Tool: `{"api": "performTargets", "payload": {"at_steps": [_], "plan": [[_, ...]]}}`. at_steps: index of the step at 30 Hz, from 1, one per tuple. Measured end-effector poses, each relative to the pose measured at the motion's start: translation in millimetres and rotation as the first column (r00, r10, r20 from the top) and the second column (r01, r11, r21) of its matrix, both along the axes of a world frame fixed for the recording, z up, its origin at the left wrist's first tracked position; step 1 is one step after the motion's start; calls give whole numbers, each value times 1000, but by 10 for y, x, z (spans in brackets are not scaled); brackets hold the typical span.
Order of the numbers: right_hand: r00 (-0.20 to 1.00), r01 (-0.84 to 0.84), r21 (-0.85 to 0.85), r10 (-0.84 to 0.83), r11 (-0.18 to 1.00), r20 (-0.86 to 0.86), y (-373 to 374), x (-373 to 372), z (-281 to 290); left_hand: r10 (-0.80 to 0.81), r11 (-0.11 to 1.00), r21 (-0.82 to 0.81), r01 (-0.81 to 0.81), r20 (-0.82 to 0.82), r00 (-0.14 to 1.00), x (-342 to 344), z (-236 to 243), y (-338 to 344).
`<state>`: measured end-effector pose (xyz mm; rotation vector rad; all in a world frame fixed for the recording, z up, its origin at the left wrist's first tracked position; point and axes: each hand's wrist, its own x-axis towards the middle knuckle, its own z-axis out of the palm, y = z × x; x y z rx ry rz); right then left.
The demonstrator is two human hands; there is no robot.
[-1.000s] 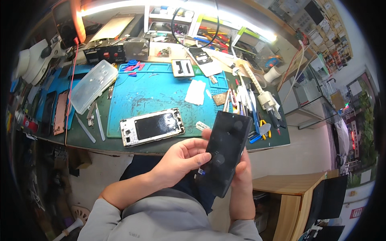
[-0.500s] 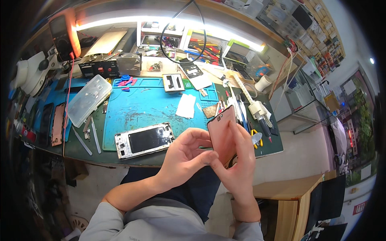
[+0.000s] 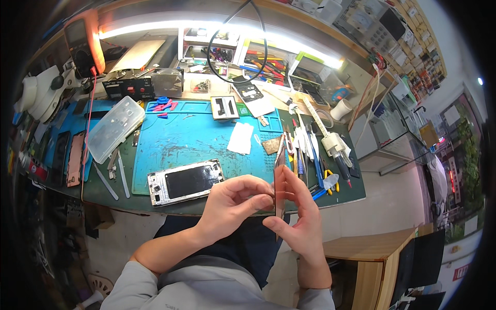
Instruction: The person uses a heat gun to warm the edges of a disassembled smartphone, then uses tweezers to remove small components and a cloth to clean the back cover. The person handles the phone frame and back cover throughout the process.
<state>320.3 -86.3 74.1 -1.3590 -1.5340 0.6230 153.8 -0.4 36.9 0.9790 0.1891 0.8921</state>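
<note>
A thin, dark-edged phone panel (image 3: 279, 192) stands upright in the air over the bench's front edge, seen almost edge-on. My left hand (image 3: 232, 204) pinches at its left face with thumb and curled fingers; exactly what the fingertips grip is hidden. From the right, my right hand (image 3: 299, 214) supports it, with fingers along the right face and the thumb near the lower end. An opened phone with a white frame (image 3: 186, 181) and a dark middle lies face up to the left, on the front of the blue work mat (image 3: 181, 137).
To the right lie screwdrivers and tweezers (image 3: 307, 150), yellow-handled pliers (image 3: 330, 181) and a soldering iron (image 3: 338, 160). A clear plastic box (image 3: 114, 129) and metal spudgers (image 3: 123, 175) are at the left. White paper (image 3: 239, 138) lies on the mat. A wooden cabinet (image 3: 361, 245) stands at lower right.
The phone panel has turned from showing its broad pinkish face to nearly edge-on. My right thumb has shifted lower and left, and the right fingers now spread along its right side.
</note>
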Motion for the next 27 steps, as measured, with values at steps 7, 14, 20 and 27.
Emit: {"api": "performTargets", "payload": {"at_steps": [7,14,20,27], "plan": [[670,-185,-50,89,982,-737,-27,-62,-38,-11,999,-46,9,-47,999,-2,121,-10],[573,-23,-278,-216,960,-790,-64,-62,44,35,996,-72,-45,-137,990,-68,211,57],[472,-116,-175,-100,978,-876,-83,13,6,130,987,-56,-148,-250,960,-127,152,150],[533,-18,-205,-164,979,-830,-100,57,30,-12,984,-179,-21,-184,983,-199,37,184]]}}
